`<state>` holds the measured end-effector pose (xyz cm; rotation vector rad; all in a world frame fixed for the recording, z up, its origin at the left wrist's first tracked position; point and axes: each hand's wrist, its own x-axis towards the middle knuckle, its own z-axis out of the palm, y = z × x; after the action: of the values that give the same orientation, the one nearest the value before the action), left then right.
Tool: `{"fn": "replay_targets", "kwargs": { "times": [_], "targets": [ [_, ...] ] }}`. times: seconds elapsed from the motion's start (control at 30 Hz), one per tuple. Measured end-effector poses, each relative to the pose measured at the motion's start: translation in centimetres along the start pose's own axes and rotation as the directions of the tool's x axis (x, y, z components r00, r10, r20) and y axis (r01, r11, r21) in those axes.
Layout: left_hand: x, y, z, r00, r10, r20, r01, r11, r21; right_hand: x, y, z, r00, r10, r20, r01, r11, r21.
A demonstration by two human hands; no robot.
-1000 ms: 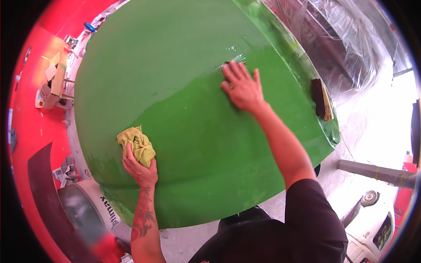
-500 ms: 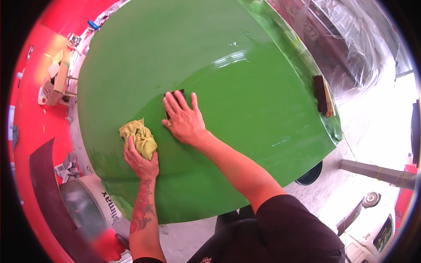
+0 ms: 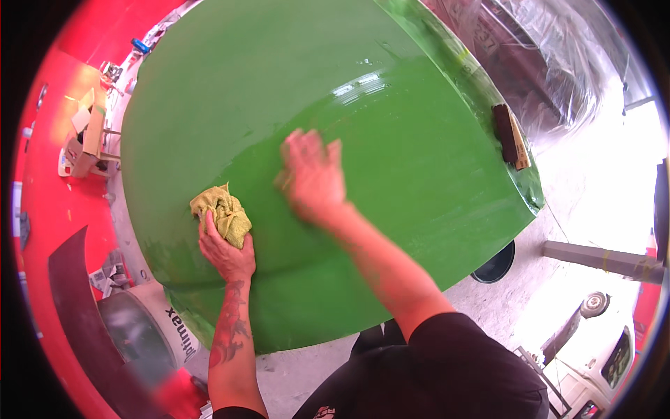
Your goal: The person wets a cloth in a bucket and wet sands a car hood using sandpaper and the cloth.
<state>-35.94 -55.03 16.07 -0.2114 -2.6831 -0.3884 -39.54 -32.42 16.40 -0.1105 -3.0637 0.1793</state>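
Farthest left, an open box (image 3: 91, 143) stands apart from the green panel (image 3: 398, 167), with a drum (image 3: 143, 322) lower down. My left hand (image 3: 229, 253) grips a bunched yellow cloth (image 3: 225, 211) against the panel's left part. My right hand (image 3: 314, 178) is over the panel's middle, blurred; I can't tell how it grips or whether it holds anything. Further right, the panel's near edge partly hides a dark bucket (image 3: 495, 265), and a brown block (image 3: 504, 133) lies along its right edge.
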Motion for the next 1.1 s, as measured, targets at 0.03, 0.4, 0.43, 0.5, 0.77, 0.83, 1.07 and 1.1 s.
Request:
{"fn": "replay_targets", "kwargs": {
  "times": [0.03, 0.4, 0.43, 0.5, 0.77, 0.83, 1.07, 1.1],
  "targets": [
    [0.1, -0.2, 0.4, 1.0, 0.009, -0.002, -0.009, 1.0, -0.016, -1.0, -0.7, 0.3, 1.0, 0.011, 0.0, -0.011, 1.0, -0.003],
    [0.2, 0.4, 0.4, 1.0, -0.018, 0.017, 0.018, 1.0, -0.02, 0.8, 17.6, -1.7, 0.838, 0.533, -0.115, -0.524, 0.846, 0.1],
    [0.2, 0.1, 0.4, 1.0, -0.001, 0.008, 0.001, 1.0, -0.017, -0.1, 13.8, -0.1, 0.878, 0.429, -0.214, -0.425, 0.903, 0.067],
    [-0.1, -0.7, 0.4, 1.0, 0.019, 0.008, -0.019, 1.0, -0.006, -2.9, 4.2, -0.2, 0.971, 0.193, -0.142, -0.187, 0.981, 0.055],
    [-0.3, -1.1, 0.1, 1.0, 0.013, -0.024, -0.012, 0.999, 0.031, -7.4, 11.5, -2.7, 0.968, 0.252, 0.001, -0.252, 0.968, 0.014],
    [-0.1, -0.6, 0.4, 1.0, 0.014, -0.004, -0.014, 0.999, 0.028, -8.6, 21.1, -3.1, 0.829, 0.558, -0.039, -0.557, 0.83, 0.035],
    [0.0, -0.8, 0.7, 0.999, 0.035, -0.023, -0.034, 0.999, 0.036, -11.5, 3.5, 0.0, 0.962, 0.272, -0.022, -0.268, 0.957, 0.107],
    [0.0, -0.7, 0.7, 0.999, 0.031, -0.017, -0.031, 0.999, 0.029, -13.1, -0.8, 0.5, 0.998, 0.066, -0.013, -0.062, 0.971, 0.23]
  ]
}}
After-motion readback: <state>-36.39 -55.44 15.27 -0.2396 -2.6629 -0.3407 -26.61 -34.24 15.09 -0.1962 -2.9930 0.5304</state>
